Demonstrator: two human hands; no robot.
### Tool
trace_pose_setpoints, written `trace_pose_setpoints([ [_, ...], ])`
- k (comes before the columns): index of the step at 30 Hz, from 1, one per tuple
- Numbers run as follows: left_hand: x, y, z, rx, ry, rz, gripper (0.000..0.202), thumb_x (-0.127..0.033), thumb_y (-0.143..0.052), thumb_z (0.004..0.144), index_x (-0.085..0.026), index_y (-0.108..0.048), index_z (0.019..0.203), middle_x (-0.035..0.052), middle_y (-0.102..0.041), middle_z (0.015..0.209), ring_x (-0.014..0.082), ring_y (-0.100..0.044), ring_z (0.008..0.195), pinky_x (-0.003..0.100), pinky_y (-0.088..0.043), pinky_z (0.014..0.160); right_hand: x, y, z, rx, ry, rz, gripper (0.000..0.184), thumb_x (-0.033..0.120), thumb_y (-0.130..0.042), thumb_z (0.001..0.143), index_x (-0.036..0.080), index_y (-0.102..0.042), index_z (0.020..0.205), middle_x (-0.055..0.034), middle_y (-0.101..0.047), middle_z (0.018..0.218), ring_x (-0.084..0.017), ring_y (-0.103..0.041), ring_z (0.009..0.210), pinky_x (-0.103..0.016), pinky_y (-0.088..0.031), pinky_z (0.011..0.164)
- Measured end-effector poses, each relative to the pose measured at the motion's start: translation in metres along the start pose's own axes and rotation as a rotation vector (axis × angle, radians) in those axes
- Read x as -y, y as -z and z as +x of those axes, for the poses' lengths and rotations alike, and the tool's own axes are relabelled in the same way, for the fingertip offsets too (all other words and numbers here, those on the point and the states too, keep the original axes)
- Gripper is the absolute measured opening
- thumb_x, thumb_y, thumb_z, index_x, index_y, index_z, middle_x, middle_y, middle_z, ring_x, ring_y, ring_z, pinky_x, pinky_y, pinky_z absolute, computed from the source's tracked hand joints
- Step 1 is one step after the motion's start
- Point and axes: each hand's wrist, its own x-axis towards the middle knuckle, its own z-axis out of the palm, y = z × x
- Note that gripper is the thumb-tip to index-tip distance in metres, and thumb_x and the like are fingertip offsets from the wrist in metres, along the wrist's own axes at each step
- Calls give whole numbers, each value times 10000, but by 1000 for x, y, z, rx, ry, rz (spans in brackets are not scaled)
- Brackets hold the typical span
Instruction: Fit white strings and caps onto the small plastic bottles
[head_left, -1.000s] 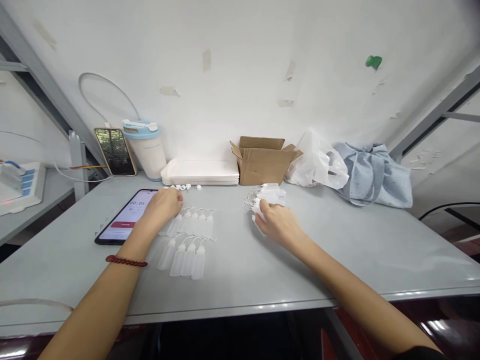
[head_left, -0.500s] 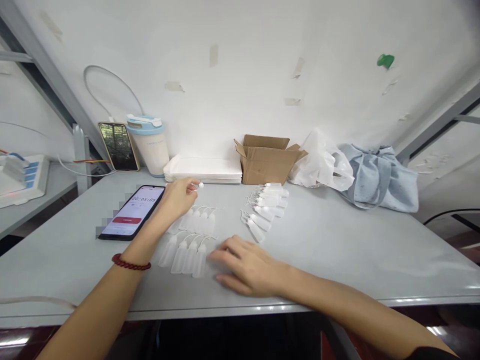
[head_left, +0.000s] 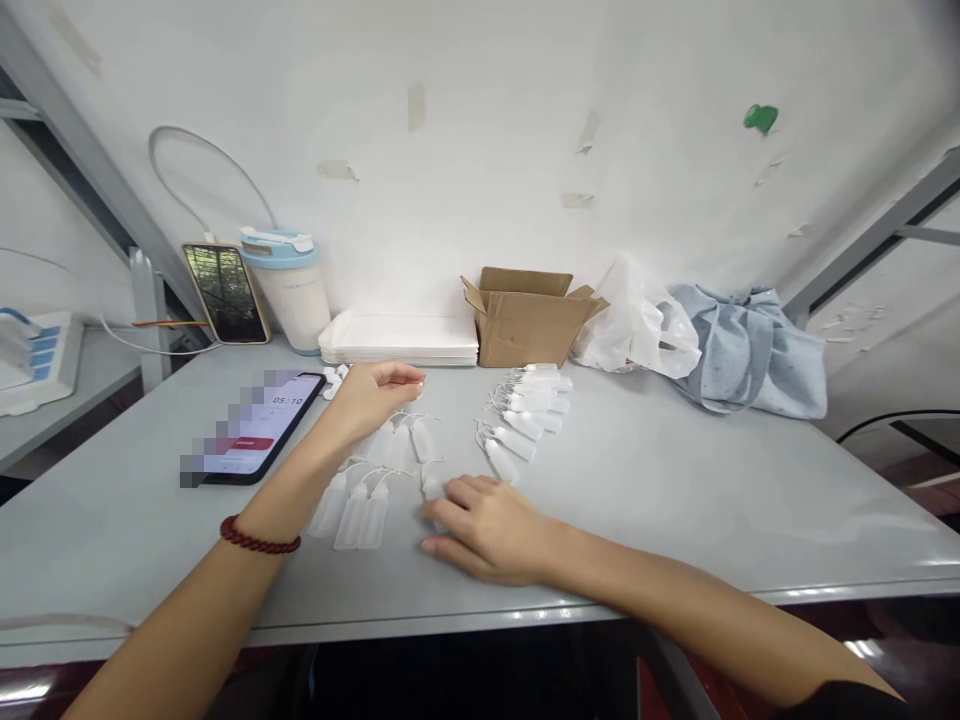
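My left hand, with a dark red bracelet on its wrist, hovers behind the left bottles in a pinch. A sliver of a small white cap shows at its fingertips. My right hand is closed around a small translucent squeeze bottle; only its white top and thin bent tip show. To the left lie several similar bottles in two rows, with thin curved tips. More such bottles, with white caps, lie in a slanting column at the right. Several loose white caps sit behind my left wrist.
A phone showing a timer lies at the left. Along the wall stand another phone, a tumbler, stacked white trays, a cardboard box, a plastic bag and a blue cloth bag.
My right hand has taken hold of the nearest right-end bottle and shifted it right, away from its row. My left hand has moved right with the cap, uncovering the loose caps.
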Motion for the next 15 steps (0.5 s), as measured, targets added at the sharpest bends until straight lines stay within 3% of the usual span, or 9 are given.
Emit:
trace_pose_setpoints([
  [4,0,0,-4,30,84,-135,300,-309,-708,624,-162,-687,884,57,-700,923,209,-621,911,335,-457,842,-9,4,-5,-89,-63,24,280,346,-370,944,165,-547,1063,-63,-595,811,-160,-541,685,-257,-404,594],
  [10,-4,-2,-7,131,187,-461,241,-214,-731,649,-147,-680,875,43,-682,871,162,-621,897,309,-448,917,-20,12,-8,-419,-78,79,152,214,-401,910,164,-534,966,-62,-594,783,-152,-535,673,-253,-427,584],
  [15,-13,-11,-14,240,251,-565,223,-161,-699,702,-151,-678,924,48,-688,856,151,-634,855,306,-468,911,-22,13,-9,-640,-89,186,85,155,-438,878,202,-493,922,-42,-593,768,-152,-554,696,-263,-439,592],
])
